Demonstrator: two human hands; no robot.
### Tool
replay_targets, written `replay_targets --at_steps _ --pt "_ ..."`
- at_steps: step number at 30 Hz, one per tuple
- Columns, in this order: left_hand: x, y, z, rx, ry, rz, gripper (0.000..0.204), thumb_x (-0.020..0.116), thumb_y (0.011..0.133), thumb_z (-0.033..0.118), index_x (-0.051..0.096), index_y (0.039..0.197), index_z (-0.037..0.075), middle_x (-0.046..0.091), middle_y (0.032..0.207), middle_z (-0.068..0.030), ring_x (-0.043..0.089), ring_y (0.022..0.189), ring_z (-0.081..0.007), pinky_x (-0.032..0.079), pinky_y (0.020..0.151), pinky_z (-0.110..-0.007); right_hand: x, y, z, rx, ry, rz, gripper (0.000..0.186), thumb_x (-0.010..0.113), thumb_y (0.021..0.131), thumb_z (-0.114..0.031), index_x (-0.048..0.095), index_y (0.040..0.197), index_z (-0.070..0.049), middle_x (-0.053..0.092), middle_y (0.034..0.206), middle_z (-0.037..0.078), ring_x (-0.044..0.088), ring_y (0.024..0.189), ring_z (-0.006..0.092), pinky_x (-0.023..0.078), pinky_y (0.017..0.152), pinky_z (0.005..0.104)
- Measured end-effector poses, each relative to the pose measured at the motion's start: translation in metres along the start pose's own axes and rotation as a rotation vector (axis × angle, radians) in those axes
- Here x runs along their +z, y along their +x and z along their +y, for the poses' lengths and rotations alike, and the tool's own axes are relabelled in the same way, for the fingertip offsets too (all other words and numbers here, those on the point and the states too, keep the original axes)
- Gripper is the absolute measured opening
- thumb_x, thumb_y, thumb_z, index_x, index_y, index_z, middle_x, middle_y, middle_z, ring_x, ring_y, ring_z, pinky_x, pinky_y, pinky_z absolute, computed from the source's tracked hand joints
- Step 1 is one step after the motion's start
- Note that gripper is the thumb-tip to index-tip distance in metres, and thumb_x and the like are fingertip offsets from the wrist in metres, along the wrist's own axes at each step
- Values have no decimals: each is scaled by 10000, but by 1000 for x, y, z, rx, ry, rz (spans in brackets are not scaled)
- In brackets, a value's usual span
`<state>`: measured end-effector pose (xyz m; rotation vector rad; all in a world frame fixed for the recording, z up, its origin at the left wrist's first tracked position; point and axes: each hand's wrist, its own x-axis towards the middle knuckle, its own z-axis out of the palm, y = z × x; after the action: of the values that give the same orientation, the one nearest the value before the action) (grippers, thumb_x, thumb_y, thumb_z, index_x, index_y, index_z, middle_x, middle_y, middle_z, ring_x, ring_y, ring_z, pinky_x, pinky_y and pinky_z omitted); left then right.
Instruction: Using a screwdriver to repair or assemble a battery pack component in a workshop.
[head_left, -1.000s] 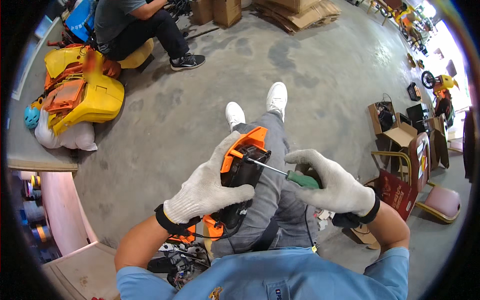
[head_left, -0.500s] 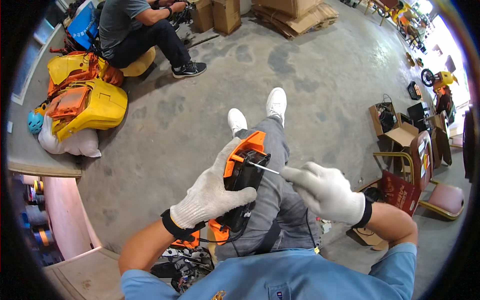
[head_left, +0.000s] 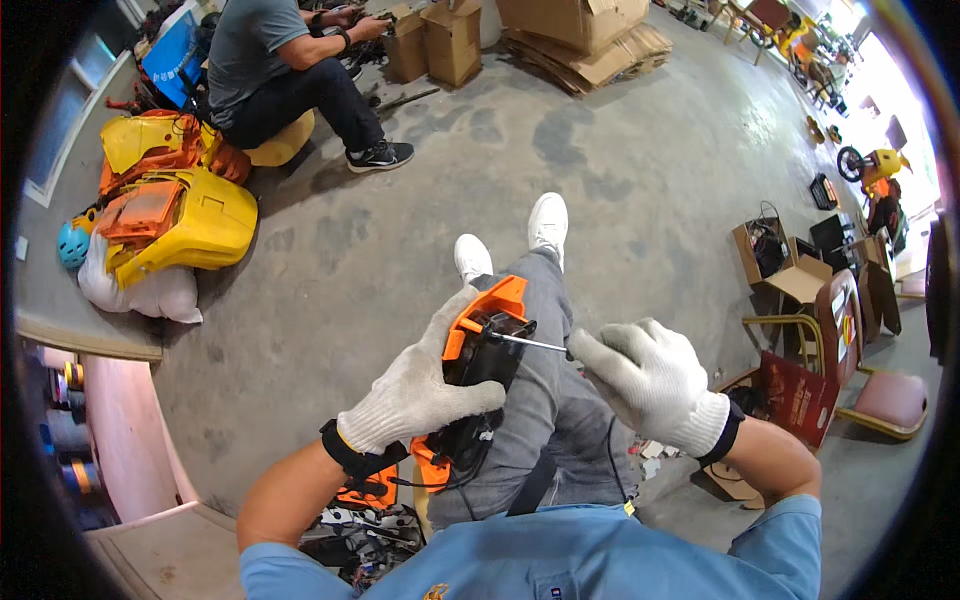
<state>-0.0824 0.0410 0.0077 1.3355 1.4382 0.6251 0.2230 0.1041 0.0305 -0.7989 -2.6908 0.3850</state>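
My gloved left hand (head_left: pixel 405 400) grips a black housing (head_left: pixel 475 440) with orange plastic pieces (head_left: pixel 503 293) at both ends, resting along my thighs. A thin metal screwdriver shaft (head_left: pixel 530 342) runs sideways into the upper part of the housing, just below the orange piece. My gloved right hand (head_left: pixel 650 385) is closed on the screwdriver's handle, which its fingers now cover. A black cable (head_left: pixel 450 484) hangs from the housing's lower end.
A seated person (head_left: pixel 255 70) works at top left beside yellow-orange panels (head_left: pixel 200 225) and a helmet (head_left: pixel 72 243). Flattened cardboard (head_left: pixel 590 65) lies at the back, open boxes (head_left: pixel 795 280) and chairs (head_left: pixel 880 400) at right, loose parts (head_left: pixel 360 545) below my left arm.
My right fingers have curled over the screwdriver's green handle, hiding it, and the hand has turned about the handle. The housing stays in my left hand at much the same spot.
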Motion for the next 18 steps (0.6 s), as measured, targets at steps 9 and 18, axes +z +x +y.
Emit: replay_targets --at_steps 9,18 --pt "2 -1 0 -9 19 10 1164 845 812 368 172 1726 113 566 1514 -316 573 1415 -452 438 1208 -458 6 28 -7 135 483 32 392 611 994 -112 681 1379 -90 730 990 96 660 700 209 546 637 319" --pt "-2 1 -1 -48 63 -32 1180 844 797 426 182 1724 122 620 1426 -339 621 1349 -473 469 1171 -468 -8 18 -8 590 871 -164 464 743 928 -93 620 1370 -31 681 1254 138 734 1056 251 578 898 393"
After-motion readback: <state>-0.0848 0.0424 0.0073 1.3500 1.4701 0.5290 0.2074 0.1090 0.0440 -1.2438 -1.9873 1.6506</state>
